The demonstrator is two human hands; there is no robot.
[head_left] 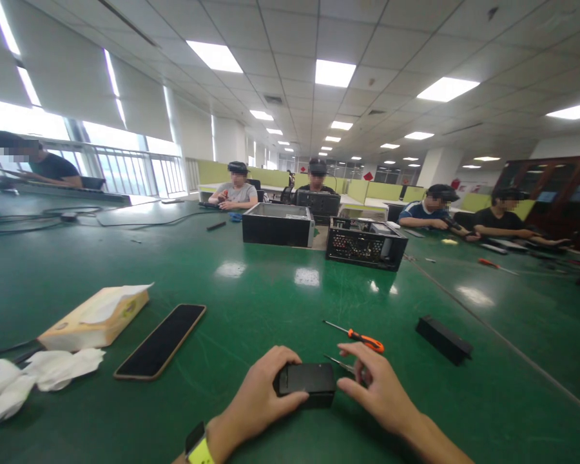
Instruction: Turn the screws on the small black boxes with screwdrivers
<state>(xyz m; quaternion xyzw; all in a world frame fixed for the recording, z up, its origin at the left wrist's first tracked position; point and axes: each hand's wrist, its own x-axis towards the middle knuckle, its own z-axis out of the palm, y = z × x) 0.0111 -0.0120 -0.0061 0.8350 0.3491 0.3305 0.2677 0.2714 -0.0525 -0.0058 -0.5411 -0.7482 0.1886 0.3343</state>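
A small black rectangular box (309, 379) lies on the green table, and my left hand (265, 390) is closed around its left end, thumb along the near side. Just off the box's right end is my right hand (374, 383), thumb and index finger apart, the other fingers curled. A thin pointed metal tool (336, 361) shows behind the right fingers; its other end is hidden, and whether it is touched is unclear. Beyond it lies an orange-and-black screwdriver (365, 339). Another black box-shaped piece (443, 339) rests further right.
To the left are a phone (162, 341), a tissue box (99, 316) and crumpled tissues (60, 370). Two open computer cases (278, 229) (366, 245) stand across the green table (251, 290). Several people sit around it; cables (125, 222) run along the far left.
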